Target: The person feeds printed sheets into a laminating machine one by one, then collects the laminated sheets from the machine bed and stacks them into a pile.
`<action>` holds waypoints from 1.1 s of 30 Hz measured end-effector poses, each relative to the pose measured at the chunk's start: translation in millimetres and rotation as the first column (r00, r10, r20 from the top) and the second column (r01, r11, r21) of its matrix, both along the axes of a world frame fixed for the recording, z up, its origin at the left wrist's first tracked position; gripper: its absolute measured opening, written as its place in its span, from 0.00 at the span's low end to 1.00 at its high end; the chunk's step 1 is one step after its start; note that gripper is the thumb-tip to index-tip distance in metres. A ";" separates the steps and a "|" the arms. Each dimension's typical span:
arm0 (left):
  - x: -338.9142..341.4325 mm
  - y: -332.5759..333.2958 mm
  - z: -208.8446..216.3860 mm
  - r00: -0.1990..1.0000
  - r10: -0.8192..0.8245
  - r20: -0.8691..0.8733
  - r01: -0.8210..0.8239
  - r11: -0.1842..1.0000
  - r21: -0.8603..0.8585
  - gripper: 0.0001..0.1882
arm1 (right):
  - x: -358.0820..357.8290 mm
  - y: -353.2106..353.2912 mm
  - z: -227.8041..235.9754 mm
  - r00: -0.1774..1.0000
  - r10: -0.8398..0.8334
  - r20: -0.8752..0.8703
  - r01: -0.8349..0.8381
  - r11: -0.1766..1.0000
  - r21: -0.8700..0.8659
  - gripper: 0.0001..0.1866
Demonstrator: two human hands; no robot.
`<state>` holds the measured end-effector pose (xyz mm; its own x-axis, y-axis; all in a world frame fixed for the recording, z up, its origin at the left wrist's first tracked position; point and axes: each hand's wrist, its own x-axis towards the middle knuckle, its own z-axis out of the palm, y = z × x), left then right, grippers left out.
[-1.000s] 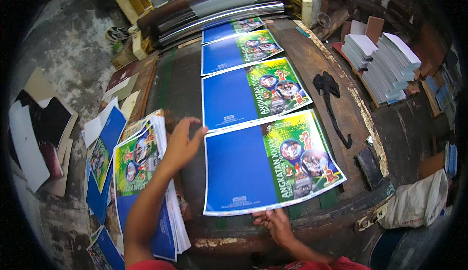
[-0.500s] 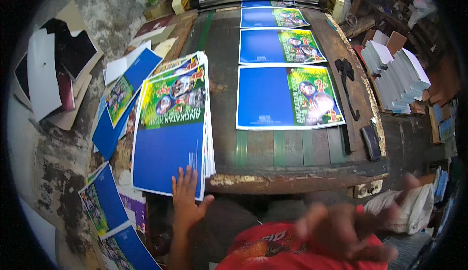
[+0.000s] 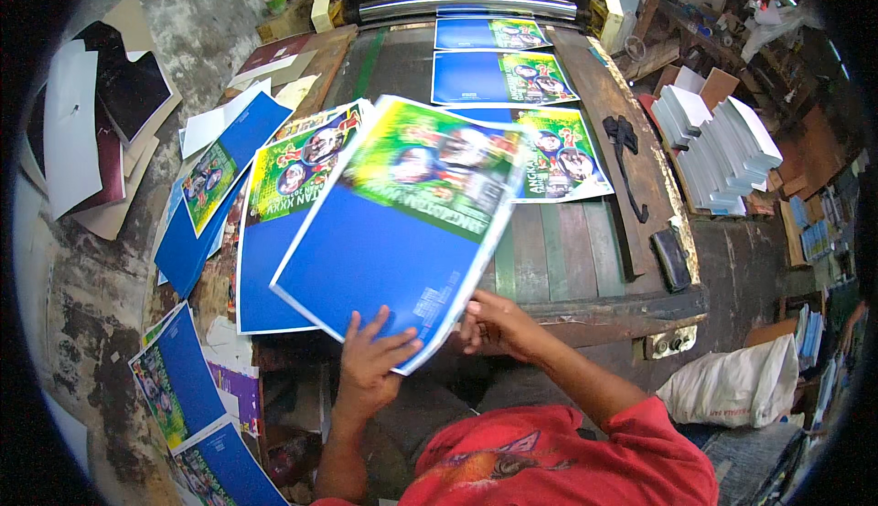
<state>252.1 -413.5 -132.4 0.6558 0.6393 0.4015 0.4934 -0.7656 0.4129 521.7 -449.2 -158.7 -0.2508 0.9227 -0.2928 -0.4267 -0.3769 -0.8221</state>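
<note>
A large printed cover sheet [image 3: 375, 245], blue with a green photo panel, lies slanted across the stack and the feed table. My right hand [image 3: 498, 325] pinches its lower right edge, with the fingers curled. On its lower edge my left hand [image 3: 370, 364] rests with spread fingers; whether the thumb goes underneath I cannot make out. Beneath and to the left is a stack of matching sheets [image 3: 274, 273], partly covered. Farther up the table several such sheets run in a row toward the rollers, the nearest sheet [image 3: 569, 154] partly hidden by the one I hold.
Metal rollers [image 3: 466, 3] span the table's [image 3: 549, 259] far end. A black strap [image 3: 626, 163] and a dark wallet-like case [image 3: 672, 259] lie along its right side. Stacked white paper blocks [image 3: 718, 145] stand at right, above a white sack [image 3: 732, 378]. Loose boards [image 3: 73, 131] lie at left.
The top sheet has come off the stack, moving right and turning clockwise. My right hand has come in to grip its edge. The sheets on the table have moved toward the rollers.
</note>
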 end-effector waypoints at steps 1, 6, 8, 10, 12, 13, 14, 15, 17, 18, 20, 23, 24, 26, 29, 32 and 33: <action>10.1 -5.7 9.1 0.997 -0.039 -0.070 0.040 0.999 0.004 0.22 | 7.2 -5.2 -17.1 0.992 -0.054 -0.113 0.046 0.996 -0.073 0.21; 15.8 3.2 23.5 0.960 0.115 -0.256 -0.129 0.991 -0.041 0.45 | 0.7 -39.3 -68.0 0.924 -0.269 -0.272 0.222 0.956 -0.190 0.16; 2.5 33.0 19.8 0.903 0.229 -0.364 -0.229 0.972 0.044 0.59 | -10.5 -54.9 -83.4 0.889 -0.340 -0.307 0.267 0.929 -0.257 0.17; -1.8 43.4 7.0 0.870 0.240 -0.430 -0.245 0.968 0.044 0.59 | -18.3 -72.1 -101.2 0.886 -0.380 -0.266 0.294 0.904 -0.310 0.18; -3.0 29.5 4.5 0.885 0.240 -0.400 -0.259 0.966 0.007 0.53 | -29.2 -80.2 -101.9 0.864 -0.436 -0.252 0.338 0.873 -0.352 0.19; -4.9 24.1 4.0 0.892 0.240 -0.384 -0.264 0.965 -0.011 0.50 | -29.1 -79.3 -99.6 0.864 -0.435 -0.253 0.338 0.874 -0.350 0.20; -8.3 24.6 -0.1 0.904 0.247 -0.348 -0.264 0.965 -0.001 0.46 | -26.8 -74.0 -101.7 0.860 -0.441 -0.258 0.340 0.871 -0.355 0.20; -8.9 24.4 -5.3 0.916 0.252 -0.312 -0.263 0.965 0.007 0.42 | -22.6 -69.3 -106.6 0.855 -0.448 -0.262 0.343 0.866 -0.363 0.21; -7.4 20.3 -10.2 0.945 0.274 -0.176 -0.279 0.960 0.002 0.26 | -11.4 -60.1 -113.4 0.860 -0.440 -0.259 0.341 0.872 -0.351 0.22; -8.3 21.6 -12.3 0.950 0.292 -0.115 -0.296 0.955 -0.026 0.24 | -7.5 -50.7 -108.9 0.858 -0.447 -0.253 0.352 0.871 -0.343 0.21; -7.2 25.3 -17.8 0.949 0.315 0.011 -0.313 0.946 -0.087 0.22 | 4.9 -30.9 -110.7 0.831 -0.492 -0.260 0.392 0.849 -0.353 0.22; 2.9 28.4 -20.8 0.849 0.490 0.199 -0.438 0.863 -0.253 0.20 | 23.6 0.8 -110.7 0.821 -0.511 -0.255 0.435 0.848 -0.302 0.23; 3.9 27.7 -25.6 0.811 0.536 0.234 -0.469 0.836 -0.286 0.21 | 28.7 10.0 -114.0 0.814 -0.519 -0.260 0.450 0.847 -0.282 0.23; 5.8 25.5 -37.0 0.725 0.621 0.299 -0.518 0.777 -0.358 0.23 | 36.7 25.1 -120.1 0.791 -0.534 -0.300 0.475 0.844 -0.250 0.24; 14.2 34.8 -20.9 0.217 0.786 0.579 -0.310 0.618 -0.722 0.28 | 45.8 45.8 -127.1 0.749 -0.598 -0.285 0.558 0.801 -0.215 0.25; 6.7 24.6 -28.2 0.427 0.713 0.557 -0.473 0.701 -0.534 0.25 | 46.3 50.9 -138.5 0.722 -0.641 -0.261 0.605 0.767 -0.213 0.26; 6.8 16.7 -26.4 0.575 0.683 0.451 -0.567 0.730 -0.381 0.23 | 38.8 51.9 -138.4 0.707 -0.663 -0.246 0.617 0.749 -0.243 0.28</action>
